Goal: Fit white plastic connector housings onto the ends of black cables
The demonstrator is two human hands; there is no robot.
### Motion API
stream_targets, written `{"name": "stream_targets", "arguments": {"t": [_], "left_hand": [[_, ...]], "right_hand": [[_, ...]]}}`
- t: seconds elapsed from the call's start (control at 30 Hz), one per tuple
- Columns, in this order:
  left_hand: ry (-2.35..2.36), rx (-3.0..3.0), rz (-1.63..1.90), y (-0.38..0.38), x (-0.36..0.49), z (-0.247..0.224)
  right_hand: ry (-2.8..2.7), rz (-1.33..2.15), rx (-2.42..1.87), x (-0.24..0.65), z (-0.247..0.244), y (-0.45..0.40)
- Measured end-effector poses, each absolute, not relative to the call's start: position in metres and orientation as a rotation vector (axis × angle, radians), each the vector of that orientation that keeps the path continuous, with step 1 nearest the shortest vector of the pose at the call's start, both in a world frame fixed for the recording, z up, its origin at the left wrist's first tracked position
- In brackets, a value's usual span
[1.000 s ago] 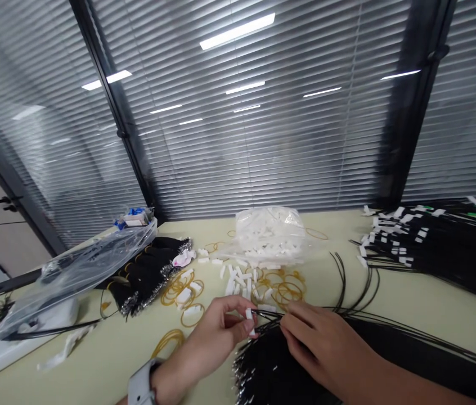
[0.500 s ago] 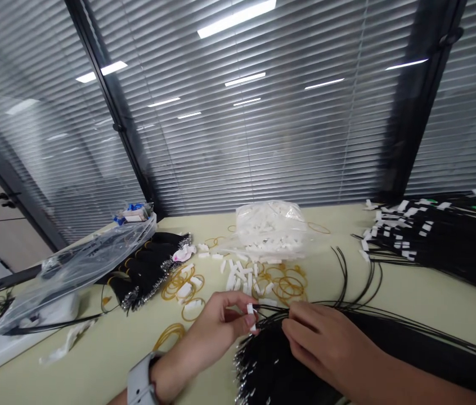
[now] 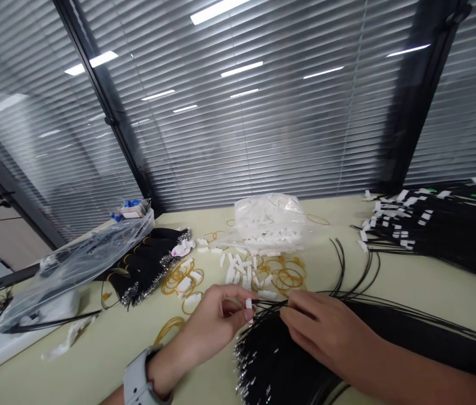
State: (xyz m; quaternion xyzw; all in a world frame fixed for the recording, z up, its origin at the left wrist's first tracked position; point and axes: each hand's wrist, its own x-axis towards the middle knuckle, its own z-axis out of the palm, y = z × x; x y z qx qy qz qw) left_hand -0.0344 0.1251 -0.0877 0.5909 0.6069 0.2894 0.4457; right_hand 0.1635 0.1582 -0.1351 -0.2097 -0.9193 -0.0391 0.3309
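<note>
A small white connector (image 3: 248,304) is pinched between the thumb and fingers of my left hand (image 3: 221,315). Close to its right, my right hand (image 3: 326,332) is curled around thin black wires (image 3: 269,304), whose ends reach toward the connector. Whether a wire end sits inside the connector is too small to tell. Beneath both hands lies a thick bundle of black wires (image 3: 275,360) with silvery tips at its left end. Loose white connectors (image 3: 238,270) are heaped just beyond my hands.
Behind the heap stands a clear bag of white connectors (image 3: 269,219). Yellow rubber bands (image 3: 288,277) lie around it. Wires with white connectors (image 3: 440,230) fill the right back. At left are tied black bundles (image 3: 145,259), a plastic bag (image 3: 98,253) and a white device (image 3: 18,337).
The view has shifted slightly. The white connector has turned a little in my left fingers and less of it shows. My right hand keeps its grip on the wires.
</note>
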Motion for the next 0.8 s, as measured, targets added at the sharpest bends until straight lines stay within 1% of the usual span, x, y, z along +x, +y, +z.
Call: {"name": "stream_targets", "arguments": {"t": [0.17, 0.53, 0.67, 0.8], "left_hand": [[1.532, 1.658, 0.680, 0.118, -0.035, -0.091], [1.563, 1.594, 0.691, 0.112, -0.024, -0.089], [1.489, 1.525, 0.671, 0.114, -0.024, -0.088], [1.420, 1.403, 0.767, 0.119, -0.028, -0.089]], "right_hand": [[-2.347, -0.134, -0.503, 0.161, -0.131, 0.157], [-2.447, -0.180, -0.434, 0.162, -0.141, 0.161], [-2.373, -0.122, -0.459, 0.160, -0.131, 0.158], [-2.182, -0.007, -0.475, 0.162, -0.123, 0.152]]}}
